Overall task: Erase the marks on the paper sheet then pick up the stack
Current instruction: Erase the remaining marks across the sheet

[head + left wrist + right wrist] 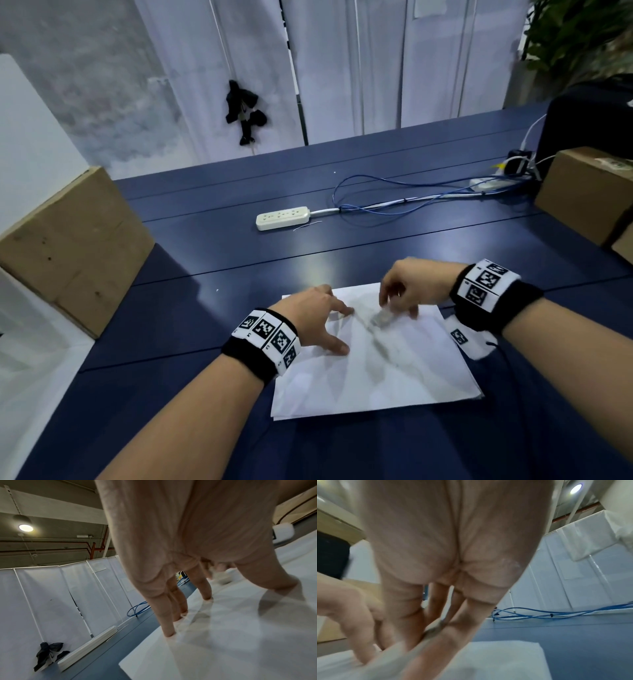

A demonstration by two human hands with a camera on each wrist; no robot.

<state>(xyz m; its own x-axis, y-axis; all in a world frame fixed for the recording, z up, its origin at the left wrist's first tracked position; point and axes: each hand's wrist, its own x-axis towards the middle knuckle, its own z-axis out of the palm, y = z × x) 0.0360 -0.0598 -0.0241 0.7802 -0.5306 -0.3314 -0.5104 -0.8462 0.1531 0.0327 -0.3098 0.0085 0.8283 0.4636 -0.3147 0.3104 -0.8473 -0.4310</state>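
A stack of white paper sheets (394,373) lies on the dark blue table (239,260) in front of me. Faint grey smudged marks (376,346) run across the top sheet. My left hand (329,325) presses flat on the sheet's upper left with straight, spread fingers (169,631). My right hand (394,308) hovers over the upper middle and pinches a small whitish eraser (381,318), blurred by motion, against the paper. The eraser (435,628) shows between the right fingertips, and also as a blur (222,579) beyond the left fingers.
A white power strip (282,217) and blue cables (394,198) lie farther back on the table. Cardboard boxes stand at the left (75,246) and right (589,192). A small white tag (462,337) lies by the paper's right edge. White screens close off the back.
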